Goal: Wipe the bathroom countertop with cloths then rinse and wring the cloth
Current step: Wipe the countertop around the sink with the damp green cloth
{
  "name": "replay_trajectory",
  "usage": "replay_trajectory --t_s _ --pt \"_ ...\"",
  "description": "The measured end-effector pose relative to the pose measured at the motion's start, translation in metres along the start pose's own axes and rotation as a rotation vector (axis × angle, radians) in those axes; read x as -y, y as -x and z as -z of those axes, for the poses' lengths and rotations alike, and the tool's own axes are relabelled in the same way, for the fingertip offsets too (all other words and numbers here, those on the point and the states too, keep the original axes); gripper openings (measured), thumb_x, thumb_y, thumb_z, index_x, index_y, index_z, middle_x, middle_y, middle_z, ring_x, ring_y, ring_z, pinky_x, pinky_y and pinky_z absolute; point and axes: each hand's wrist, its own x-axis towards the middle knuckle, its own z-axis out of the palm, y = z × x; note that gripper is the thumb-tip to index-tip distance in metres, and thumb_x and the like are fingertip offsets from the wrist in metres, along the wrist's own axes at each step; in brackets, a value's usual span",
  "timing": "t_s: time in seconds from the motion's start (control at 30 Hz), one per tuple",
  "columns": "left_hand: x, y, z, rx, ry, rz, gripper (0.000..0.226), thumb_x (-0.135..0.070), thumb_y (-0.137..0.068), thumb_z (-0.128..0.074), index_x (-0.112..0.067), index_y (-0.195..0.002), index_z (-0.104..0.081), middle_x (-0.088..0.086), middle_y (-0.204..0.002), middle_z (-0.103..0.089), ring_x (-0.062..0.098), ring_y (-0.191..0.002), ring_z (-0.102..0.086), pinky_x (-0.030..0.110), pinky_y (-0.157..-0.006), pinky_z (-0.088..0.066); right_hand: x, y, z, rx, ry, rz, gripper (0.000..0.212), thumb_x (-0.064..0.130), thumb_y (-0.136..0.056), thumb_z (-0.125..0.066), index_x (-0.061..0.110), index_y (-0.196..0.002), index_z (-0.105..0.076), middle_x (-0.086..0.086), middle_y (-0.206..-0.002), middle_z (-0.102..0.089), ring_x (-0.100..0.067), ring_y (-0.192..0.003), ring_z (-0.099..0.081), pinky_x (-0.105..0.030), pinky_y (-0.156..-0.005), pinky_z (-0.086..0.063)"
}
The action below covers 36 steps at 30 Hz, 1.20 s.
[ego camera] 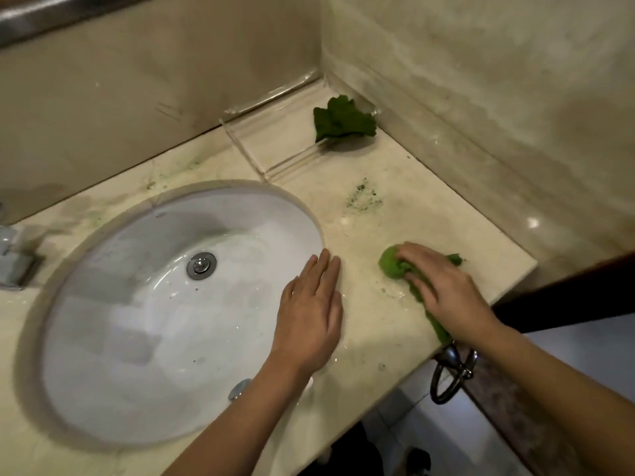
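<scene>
The bench (429, 187) is pale marble-like stone w/ an oval white sink (137, 338) set into it. It looks wet & shiny nr the front edge. In the back right corner a clear tray (275, 142) lies against the wall, & a dark green cloth (343, 120) sits crumpled at the tray's right end; I cannot tell if it is in the tray or just beside it. Green smudges (362, 197) mark the stone btw the tray & the front. Nr the front right edge lies a light green cloth (391, 266), w/ my right hand (443, 286) pressing on it, fingers bent over its bunched end. My left hand (309, 310) rests flat on the stone, just beside the sink rim.
</scene>
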Motion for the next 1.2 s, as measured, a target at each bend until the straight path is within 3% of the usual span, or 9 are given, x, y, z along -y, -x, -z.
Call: replay_trajectory --t_s 0.1,0.23,0.33,0.53,0.7,0.87,1.0,1.13,1.2 --pt "0.001 -0.003 -0.001 -0.01 0.009 -0.007 0.054 -0.036 -0.095 -0.023 -0.022 -0.146 -0.032 -0.002 -0.155 -0.025 0.013 -0.143 -0.021 0.033 -0.113 -0.026 -0.013 -0.038 0.0 -0.129 -0.046 -0.246 0.042 -0.002 -0.087 -0.059 0.011 -0.126 -0.056 -0.009 -0.129 -0.057 -0.024 -0.122 -0.05 -0.019 -0.104 -0.027" --pt "0.003 -0.001 -0.002 -0.022 0.016 -0.003 0.053 -0.035 -0.095 -0.025 -0.022 -0.146 -0.032 -0.002 -0.154 -0.027 0.014 -0.143 -0.022 0.03 -0.113 -0.022 0.021 -0.041 -0.025 -0.028 -0.131 -0.132 0.044 0.002 -0.089 -0.057 0.018 -0.13 -0.054 0.003 -0.133 -0.051 -0.012 -0.128 -0.041 -0.021 -0.109 -0.023" --pt "0.002 0.0 -0.001 -0.014 0.022 0.016 0.054 -0.037 -0.095 -0.023 -0.025 -0.147 -0.03 -0.003 -0.155 -0.025 0.014 -0.143 -0.019 0.028 -0.112 -0.02 0.015 0.004 -0.012 0.039 -0.057 -0.007 0.042 0.003 -0.088 -0.059 0.016 -0.128 -0.056 -0.001 -0.131 -0.055 -0.015 -0.126 -0.045 -0.029 -0.111 -0.028" --pt "-0.001 0.0 0.001 -0.007 0.06 0.028 0.055 -0.037 -0.093 -0.024 -0.026 -0.147 -0.03 -0.007 -0.155 -0.022 0.007 -0.143 -0.015 0.02 -0.111 -0.011 -0.008 -0.055 -0.015 -0.206 -0.039 -0.277 0.04 -0.004 -0.085 -0.059 0.007 -0.123 -0.059 -0.01 -0.126 -0.059 -0.025 -0.12 -0.052 -0.019 -0.105 -0.028" --pt "0.001 -0.003 0.003 -0.016 0.122 0.023 0.055 -0.039 -0.091 -0.027 -0.029 -0.145 -0.032 -0.013 -0.153 -0.02 0.005 -0.143 -0.015 0.027 -0.115 -0.018 0.015 -0.04 -0.021 0.017 -0.096 -0.052 0.044 -0.002 -0.085 -0.062 0.014 -0.126 -0.058 0.002 -0.127 -0.056 -0.008 -0.123 -0.042 -0.012 -0.109 -0.021" --pt "0.014 -0.012 0.008 -0.118 0.374 0.133 0.046 -0.053 -0.09 -0.035 -0.051 -0.135 -0.03 -0.035 -0.147 -0.018 -0.008 -0.139 -0.013 0.007 -0.108 -0.01 -0.033 -0.043 0.009 -0.088 -0.032 -0.135 0.049 -0.008 -0.081 -0.063 0.013 -0.125 -0.058 0.005 -0.124 -0.053 -0.016 -0.121 -0.049 -0.019 -0.108 -0.027" --pt "0.026 -0.052 0.008 -0.156 0.325 0.164 0.046 -0.053 -0.092 -0.029 -0.044 -0.136 -0.029 -0.029 -0.148 -0.02 -0.004 -0.14 -0.018 0.007 -0.109 -0.011 -0.042 -0.124 -0.001 -0.177 -0.064 -0.228 0.041 -0.006 -0.084 -0.058 0.009 -0.122 -0.059 -0.007 -0.122 -0.061 -0.023 -0.116 -0.054 -0.027 -0.105 -0.035" --pt "0.037 -0.086 0.008 -0.156 0.242 0.17 0.052 -0.047 -0.094 -0.029 -0.031 -0.143 -0.034 -0.015 -0.151 -0.027 0.0 -0.14 -0.021 0.008 -0.109 -0.011 -0.01 -0.147 -0.027 -0.041 -0.117 -0.036 0.04 -0.01 -0.081 -0.06 0.005 -0.119 -0.061 -0.01 -0.118 -0.063 -0.009 -0.115 -0.047 -0.006 -0.105 -0.019" --pt "0.044 -0.091 0.009 -0.147 0.194 0.157 0.051 -0.042 -0.095 -0.03 -0.026 -0.143 -0.036 -0.01 -0.152 -0.029 0.004 -0.141 -0.022 0.011 -0.111 -0.013 -0.014 -0.125 -0.022 0.043 -0.114 0.025 0.043 -0.006 -0.084 -0.059 0.01 -0.124 -0.058 -0.001 -0.124 -0.057 -0.007 -0.12 -0.043 -0.006 -0.107 -0.017"
